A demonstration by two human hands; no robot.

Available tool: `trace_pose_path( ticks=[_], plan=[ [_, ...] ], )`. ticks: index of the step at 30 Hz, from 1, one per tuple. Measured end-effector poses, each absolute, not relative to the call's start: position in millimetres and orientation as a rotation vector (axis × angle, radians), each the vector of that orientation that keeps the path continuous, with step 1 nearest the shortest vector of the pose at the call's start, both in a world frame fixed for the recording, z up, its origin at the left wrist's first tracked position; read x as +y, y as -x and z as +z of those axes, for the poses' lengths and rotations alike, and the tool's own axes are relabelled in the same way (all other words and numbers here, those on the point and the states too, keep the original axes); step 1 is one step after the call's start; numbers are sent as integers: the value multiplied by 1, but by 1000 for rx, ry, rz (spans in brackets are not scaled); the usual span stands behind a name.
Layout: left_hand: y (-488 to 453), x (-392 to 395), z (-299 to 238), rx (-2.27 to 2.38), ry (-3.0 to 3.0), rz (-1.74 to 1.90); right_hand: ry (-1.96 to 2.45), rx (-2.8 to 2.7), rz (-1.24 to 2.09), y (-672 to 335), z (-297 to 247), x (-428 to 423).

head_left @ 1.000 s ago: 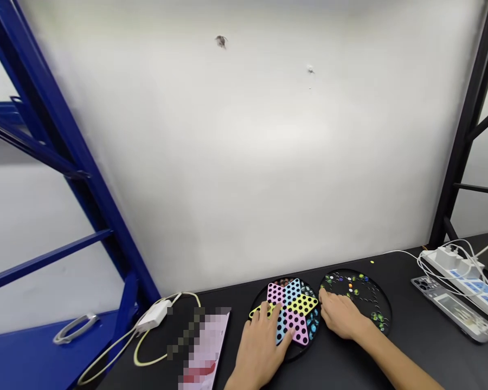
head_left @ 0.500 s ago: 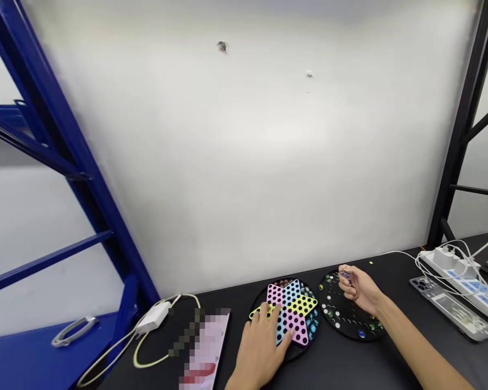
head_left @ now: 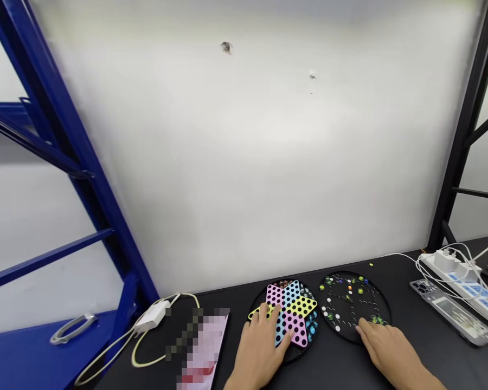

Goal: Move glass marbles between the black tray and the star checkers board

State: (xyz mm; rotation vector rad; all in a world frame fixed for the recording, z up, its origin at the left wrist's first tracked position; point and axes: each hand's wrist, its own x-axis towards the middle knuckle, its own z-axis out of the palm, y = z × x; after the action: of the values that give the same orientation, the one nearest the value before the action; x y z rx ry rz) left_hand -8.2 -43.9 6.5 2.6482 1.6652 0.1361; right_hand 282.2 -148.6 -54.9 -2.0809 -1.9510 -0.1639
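My left hand lies flat with fingers spread on the left edge of a star-shaped Chinese checkers board, patterned in pink, blue and yellow with black holes. Beneath the star is a round black tray with colored marbles showing between the points. To the right lies a second round black board holding several glass marbles and white pieces. At this board's near edge, my right hand has its thumb and fingers closed together. Whatever is between its fingertips is hidden.
A white power strip with plugs and cables and a phone in a clear case lie at the right. On the left are a white adapter with a cable and a partly pixelated tablet-like device. A white wall stands behind.
My right hand has come down from above the right board to its near edge, uncovering marbles at the back. Its fingertips now cover where a blue marble lay. My left hand has stayed put.
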Motion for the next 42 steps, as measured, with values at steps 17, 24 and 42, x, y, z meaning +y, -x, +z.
trace_pose_path(
  ticks=[17,24,42],
  plan=[
    [10,-44,7,1685,-2632,131,1913,-1281,301,-361,-15,-83],
    [10,-45,2,1681,-2610,130,2399,-1755,-168,-365,-52,-74],
    [6,-50,13,1682,-2509,173,1307,-833,981,-334,3,-81]
  ],
)
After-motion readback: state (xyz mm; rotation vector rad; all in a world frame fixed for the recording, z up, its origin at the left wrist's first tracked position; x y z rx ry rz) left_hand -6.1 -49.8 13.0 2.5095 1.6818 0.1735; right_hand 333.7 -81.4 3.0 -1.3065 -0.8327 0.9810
